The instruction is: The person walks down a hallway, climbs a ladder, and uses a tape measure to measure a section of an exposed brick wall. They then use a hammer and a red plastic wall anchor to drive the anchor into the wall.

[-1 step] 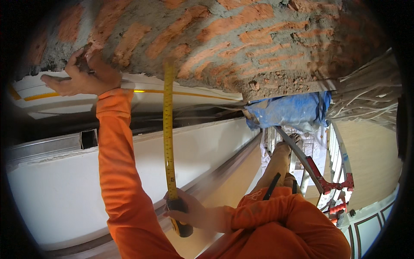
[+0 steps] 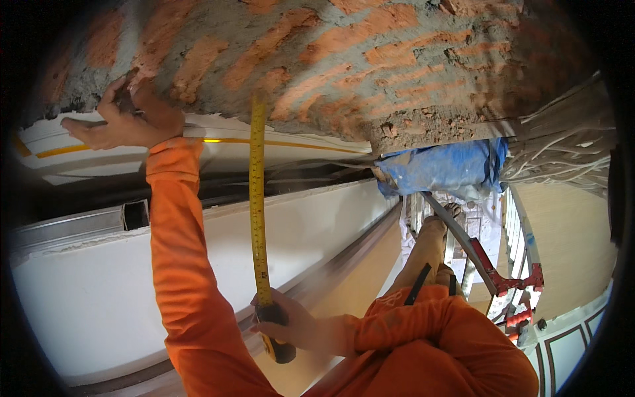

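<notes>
My right hand (image 2: 301, 325) grips the black and yellow case of a tape measure (image 2: 257, 192). Its yellow blade is pulled out and runs up from the case to the rough brick wall (image 2: 370, 40), where the tip looks blurred against the mortar. At the upper left, my left hand (image 2: 129, 122) is raised to the bottom edge of the brickwork with its fingers spread. It holds nothing that I can see, and some fingertips are in shadow near the brick.
Below the wall run a white board (image 2: 317, 215) and a metal channel (image 2: 73, 225) beside a dark gap. Blue sheeting (image 2: 443, 169) hangs at the far end, near bundled cables (image 2: 569, 155). A ladder with red fittings (image 2: 506, 284) stands at my right.
</notes>
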Demonstrator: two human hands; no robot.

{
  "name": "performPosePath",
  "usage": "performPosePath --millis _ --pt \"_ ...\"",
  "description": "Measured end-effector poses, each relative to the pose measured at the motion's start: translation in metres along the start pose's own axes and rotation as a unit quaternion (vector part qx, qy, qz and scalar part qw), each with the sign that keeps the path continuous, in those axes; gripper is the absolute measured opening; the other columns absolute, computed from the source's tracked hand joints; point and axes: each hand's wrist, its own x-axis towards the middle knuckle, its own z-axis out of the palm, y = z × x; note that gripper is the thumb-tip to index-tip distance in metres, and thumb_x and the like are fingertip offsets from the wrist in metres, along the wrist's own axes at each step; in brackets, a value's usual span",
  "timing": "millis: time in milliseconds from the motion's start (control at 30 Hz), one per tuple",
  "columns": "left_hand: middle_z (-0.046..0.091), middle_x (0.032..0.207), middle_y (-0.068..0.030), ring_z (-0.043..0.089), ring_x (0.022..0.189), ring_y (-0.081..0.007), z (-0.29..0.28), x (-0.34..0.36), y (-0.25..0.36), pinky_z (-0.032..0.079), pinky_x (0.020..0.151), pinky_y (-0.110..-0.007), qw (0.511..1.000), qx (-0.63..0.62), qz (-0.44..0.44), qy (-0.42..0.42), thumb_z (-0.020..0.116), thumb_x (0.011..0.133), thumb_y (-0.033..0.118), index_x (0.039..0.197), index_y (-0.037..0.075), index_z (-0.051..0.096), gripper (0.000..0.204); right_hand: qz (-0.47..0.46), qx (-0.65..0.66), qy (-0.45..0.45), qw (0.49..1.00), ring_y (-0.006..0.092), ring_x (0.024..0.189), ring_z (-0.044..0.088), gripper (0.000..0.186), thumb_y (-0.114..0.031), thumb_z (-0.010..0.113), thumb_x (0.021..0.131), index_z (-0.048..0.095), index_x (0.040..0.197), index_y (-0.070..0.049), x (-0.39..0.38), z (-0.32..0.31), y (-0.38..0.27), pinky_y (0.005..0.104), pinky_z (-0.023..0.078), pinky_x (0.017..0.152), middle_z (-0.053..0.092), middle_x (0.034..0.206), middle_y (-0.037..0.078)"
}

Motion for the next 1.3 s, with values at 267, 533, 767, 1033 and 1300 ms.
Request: performPosePath --millis 267,533,767,1033,1300 --pt "0.014 0.145 -0.0277 0.068 0.076 -0.0293 0.025 -0.012 0.078 0.063 0.056 -0.033 0.986 -0.002 0.161 -0.048 0.054 0.085 0.009 0.111 -0.013 0.049 0.034 0.018 -0.016 0.029 0.999 0.0162 0.075 0.060 0.041 -0.018 0.068 0.085 0.047 0.118 -0.007 0.004 0.001 -0.005 0.0339 0.052 0.069 0.058 0.086 0.006" --pt "0.022 0.143 -0.0297 0.067 0.080 -0.0271 0.023 -0.011 0.089 0.063 0.065 -0.035 0.993 -0.005 0.107 -0.041 0.053 0.082 0.010 0.101 -0.001 0.054 0.022 0.016 0.003 0.022 1.000 0.0232 0.076 0.064 0.047 -0.024 0.071 0.082 0.046 0.118 -0.008 0.006 0.006 0.004 0.0371 0.052 0.070 0.059 0.087 0.010" --pt "0.050 0.113 -0.0285 0.067 0.067 -0.0273 0.019 -0.012 0.068 0.064 0.058 -0.036 0.992 -0.084 0.077 -0.051 0.050 0.082 0.004 0.103 -0.004 0.048 0.023 0.027 -0.027 0.038 0.999 0.0277 0.080 0.063 0.053 -0.029 0.072 0.080 0.046 0.121 -0.007 0.012 -0.003 0.004 0.0391 0.051 0.075 0.060 0.091 0.013" --pt "0.057 0.098 -0.0272 0.067 0.063 -0.0288 0.009 -0.002 0.045 0.064 0.054 -0.038 0.987 -0.088 0.113 -0.079 0.048 0.081 0.001 0.110 -0.005 0.042 0.029 0.063 -0.076 0.038 0.994 0.0293 0.081 0.065 0.057 -0.031 0.072 0.078 0.048 0.124 -0.008 0.009 -0.020 0.008 0.0398 0.052 0.075 0.062 0.091 0.013" --pt "0.063 0.088 -0.0263 0.067 0.061 -0.0296 -0.004 0.007 0.030 0.063 0.052 -0.037 0.980 -0.036 0.129 -0.145 0.046 0.082 0.000 0.112 -0.006 0.039 0.031 0.036 -0.067 0.056 0.996 0.0316 0.081 0.065 0.055 -0.031 0.073 0.076 0.051 0.122 -0.009 0.009 -0.026 0.010 0.0410 0.052 0.075 0.063 0.091 0.013"
